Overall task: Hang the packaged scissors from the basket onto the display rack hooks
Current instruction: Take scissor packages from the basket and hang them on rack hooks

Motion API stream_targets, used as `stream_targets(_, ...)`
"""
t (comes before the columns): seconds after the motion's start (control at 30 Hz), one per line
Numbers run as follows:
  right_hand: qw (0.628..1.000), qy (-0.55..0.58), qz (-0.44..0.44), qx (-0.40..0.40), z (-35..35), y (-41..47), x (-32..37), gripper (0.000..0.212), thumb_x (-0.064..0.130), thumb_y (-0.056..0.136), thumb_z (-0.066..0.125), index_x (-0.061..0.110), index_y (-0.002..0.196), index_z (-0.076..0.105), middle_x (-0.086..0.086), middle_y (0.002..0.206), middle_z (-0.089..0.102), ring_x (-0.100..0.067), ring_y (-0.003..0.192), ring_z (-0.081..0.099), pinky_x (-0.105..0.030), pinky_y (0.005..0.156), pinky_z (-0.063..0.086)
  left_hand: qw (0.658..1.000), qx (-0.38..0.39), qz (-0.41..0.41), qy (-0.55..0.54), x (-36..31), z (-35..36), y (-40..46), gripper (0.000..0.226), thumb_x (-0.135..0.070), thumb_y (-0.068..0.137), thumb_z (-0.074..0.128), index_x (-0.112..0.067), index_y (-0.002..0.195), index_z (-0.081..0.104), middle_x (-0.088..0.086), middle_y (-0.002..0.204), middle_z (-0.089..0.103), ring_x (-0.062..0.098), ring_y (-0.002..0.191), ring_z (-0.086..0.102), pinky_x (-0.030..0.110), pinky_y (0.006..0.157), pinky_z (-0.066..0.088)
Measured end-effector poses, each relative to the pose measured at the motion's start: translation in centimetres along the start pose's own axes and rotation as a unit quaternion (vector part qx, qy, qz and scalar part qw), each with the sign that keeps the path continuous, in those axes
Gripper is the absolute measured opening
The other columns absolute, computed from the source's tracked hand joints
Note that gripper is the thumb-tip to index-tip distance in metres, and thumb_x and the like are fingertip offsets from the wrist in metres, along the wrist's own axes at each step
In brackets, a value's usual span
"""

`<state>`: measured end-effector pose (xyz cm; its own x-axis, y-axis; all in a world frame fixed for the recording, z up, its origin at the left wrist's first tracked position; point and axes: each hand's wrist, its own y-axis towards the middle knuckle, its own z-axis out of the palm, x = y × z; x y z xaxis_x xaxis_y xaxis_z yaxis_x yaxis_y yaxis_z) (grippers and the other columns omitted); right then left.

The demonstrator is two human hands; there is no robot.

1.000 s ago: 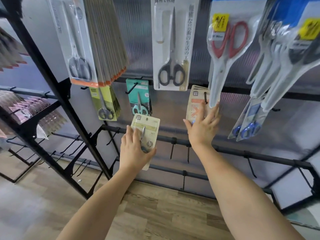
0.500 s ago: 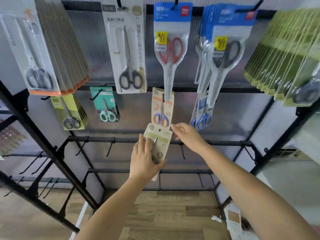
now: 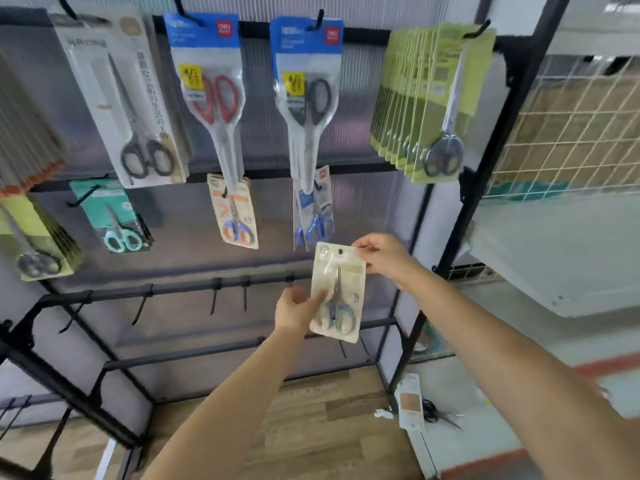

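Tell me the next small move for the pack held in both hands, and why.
Probably raise the pack and line its hang hole up with a bare hook on the lower bar. The left hand pinches its lower edge, the right hand its top corner, and the hole sits free, on no hook yet.

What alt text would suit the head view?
Both hands hold a small scissors pack before a black rack: left hand at its lower edge, right hand at its top corner. Other packs hang above; the hooks beside it are bare.
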<state>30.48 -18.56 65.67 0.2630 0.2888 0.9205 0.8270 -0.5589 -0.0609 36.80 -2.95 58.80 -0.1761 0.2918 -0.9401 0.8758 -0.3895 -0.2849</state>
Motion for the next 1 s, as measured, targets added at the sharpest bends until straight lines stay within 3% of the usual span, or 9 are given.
stream_targets(0.1,1.0,0.026,0.007,-0.016,-2.3,-1.2,-0.5,0.01,0.005,0.094,0.053,0.006,0.098,0.062,-0.003,0.084,0.059,-0.015,0.081,0.058,-0.019,0.062,0.052,0.999,0.038,-0.024,0.009,0.2,1.6,-0.1,0.047,-0.022,0.084,0.071,-0.004,0.124,0.053,0.008,0.115,0.059,0.019,0.096,0.057,0.028,0.08,0.047)
stream_targets(0.2,0.999,0.034,0.004,-0.037,-4.4,-1.6,-0.7,0.013,0.004,0.095,0.052,0.005,0.101,0.063,0.001,0.082,0.06,-0.01,0.076,0.058,-0.01,0.051,0.047,0.998,0.057,-0.021,0.031,0.0,2.8,-0.4,0.019,-0.02,0.084,0.07,-0.007,0.094,0.061,0.004,0.089,0.061,0.011,0.07,0.056,0.017,0.057,0.047)
stream_targets(0.27,0.998,0.044,0.006,-0.054,-5.6,-1.6,-0.8,0.014,0.004,0.094,0.053,0.004,0.104,0.064,0.002,0.081,0.062,-0.005,0.072,0.059,-0.009,0.05,0.046,0.996,0.081,-0.023,0.001,-0.2,3.5,-0.4,0.015,-0.017,0.085,0.069,-0.008,0.08,0.058,0.004,0.079,0.064,0.01,0.064,0.059,0.014,0.051,0.05)
stream_targets(0.4,0.995,0.055,0.004,-0.086,-7.1,-1.2,-1.2,0.01,0.007,0.093,0.057,0.008,0.099,0.064,0.001,0.083,0.064,-0.008,0.074,0.061,-0.013,0.053,0.048,0.993,0.115,-0.023,-0.027,-0.9,5.1,-0.2,0.015,-0.011,0.085,0.068,-0.007,0.077,0.057,0.009,0.078,0.067,0.017,0.067,0.066,0.025,0.057,0.058)
stream_targets(0.53,0.995,0.024,0.006,-0.097,-7.3,-0.4,-2.0,0.013,0.01,0.091,0.06,0.018,0.081,0.063,-0.001,0.084,0.066,-0.018,0.086,0.063,-0.035,0.077,0.055,0.992,0.122,-0.013,-0.025,-1.0,6.2,1.0,0.017,-0.011,0.086,0.068,-0.007,0.075,0.055,0.007,0.075,0.064,0.017,0.065,0.064,0.023,0.052,0.056)
stream_targets(0.7,0.995,0.003,0.015,-0.097,-7.0,0.4,-2.2,0.015,0.01,0.091,0.059,0.018,0.078,0.062,-0.004,0.083,0.067,-0.021,0.087,0.064,-0.043,0.085,0.053,0.992,0.119,-0.02,-0.022,-0.9,6.7,3.1,0.018,-0.013,0.083,0.071,-0.008,0.075,0.056,0.009,0.079,0.065,0.024,0.078,0.065,0.04,0.074,0.058)
stream_targets(0.9,0.996,-0.011,0.0,-0.085,-4.5,1.2,-1.5,0.007,0.011,0.09,0.061,0.016,0.086,0.061,-0.005,0.09,0.066,-0.02,0.089,0.063,-0.038,0.081,0.054,0.994,0.103,-0.019,-0.039,0.3,4.6,3.3,0.02,-0.014,0.085,0.07,-0.009,0.073,0.055,0.011,0.082,0.065,0.026,0.083,0.065,0.038,0.076,0.058)
stream_targets(1.0,0.997,-0.006,-0.004,-0.074,-1.2,1.3,-1.7,0.004,0.011,0.09,0.061,0.012,0.094,0.062,0.002,0.083,0.063,-0.012,0.081,0.06,-0.026,0.07,0.051,0.997,0.07,-0.017,-0.039,2.3,1.9,3.2,0.019,-0.017,0.085,0.07,-0.009,0.075,0.056,0.016,0.09,0.068,0.028,0.087,0.066,0.039,0.076,0.058)
